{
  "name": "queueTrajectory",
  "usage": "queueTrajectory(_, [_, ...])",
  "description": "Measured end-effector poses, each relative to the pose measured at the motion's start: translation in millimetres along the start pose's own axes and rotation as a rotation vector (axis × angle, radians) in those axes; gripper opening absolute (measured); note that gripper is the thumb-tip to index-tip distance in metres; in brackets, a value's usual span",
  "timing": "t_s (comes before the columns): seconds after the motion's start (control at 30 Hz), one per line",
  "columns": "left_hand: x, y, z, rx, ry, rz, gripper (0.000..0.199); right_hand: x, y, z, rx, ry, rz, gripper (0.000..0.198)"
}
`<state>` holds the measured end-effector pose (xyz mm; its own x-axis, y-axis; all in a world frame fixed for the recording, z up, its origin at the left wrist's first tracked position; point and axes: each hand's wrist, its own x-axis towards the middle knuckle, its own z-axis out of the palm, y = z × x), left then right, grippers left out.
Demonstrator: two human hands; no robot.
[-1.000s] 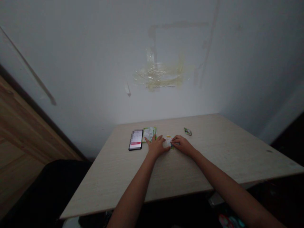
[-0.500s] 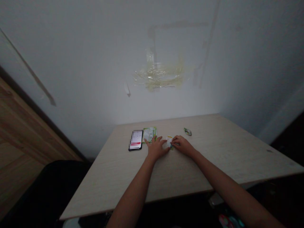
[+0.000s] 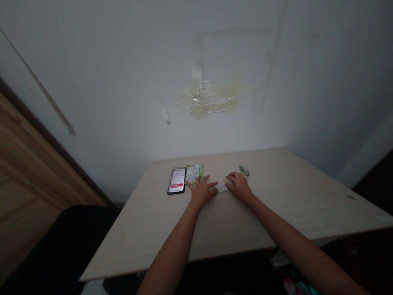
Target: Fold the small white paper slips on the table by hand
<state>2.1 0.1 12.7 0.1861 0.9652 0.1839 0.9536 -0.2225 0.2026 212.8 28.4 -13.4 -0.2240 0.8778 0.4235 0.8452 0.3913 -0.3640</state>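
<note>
A small white printed packet (image 3: pixel 221 185) with yellow and green edges lies between my hands on the table. My left hand (image 3: pixel 201 192) rests with fingers spread, a fingertip at the packet's left edge. Closed fingers of my right hand (image 3: pixel 240 188) hold the packet's right edge. Just beyond my left fingers is a larger green and white printed packet (image 3: pixel 194 173), partly covered by them. A phone (image 3: pixel 177 180) with its screen lit lies to the left of it. Behind my right hand sits a small crumpled green wrapper (image 3: pixel 244 170).
The pale wooden table (image 3: pixel 147 233) meets a wall (image 3: pixel 123 102) at its back edge. Shiny tape (image 3: pixel 208 100) is stuck on the wall. A wooden panel (image 3: pixel 27 164) stands at the left, with a dark object (image 3: pixel 73 233) below it.
The small packet has turned and now lies flatter, its printed face showing more. My right hand has shifted slightly right with its edge; my left hand stays nearly in place.
</note>
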Motion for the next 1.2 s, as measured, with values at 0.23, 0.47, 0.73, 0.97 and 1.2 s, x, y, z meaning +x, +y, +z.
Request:
queueTrajectory(0.23, [-1, 1, -1, 0.0, 0.003, -0.014, 0.035, -1, 0, 2, -0.082, -0.073, 0.031, 0.034])
queueTrajectory(0.47, [-1, 2, -2, 0.003, 0.015, -0.022, 0.035, 0, 7, 5, -0.027, -0.056, 0.012, 0.033])
queueTrajectory(0.73, [-2, 2, 0, 0.012, 0.027, -0.023, 0.036, 4, 15, 12, 0.181, 0.031, -0.023, 0.036])
queueTrajectory(0.97, [-2, 2, -1, 0.016, 0.024, -0.022, 0.038, 5, 14, 11, 0.36, 0.043, -0.11, 0.029])
queueTrajectory(1.2, [-2, 4, -2, 0.01, 0.03, -0.037, 0.036, 2, 9, 7, 0.426, 0.012, -0.162, 0.03])
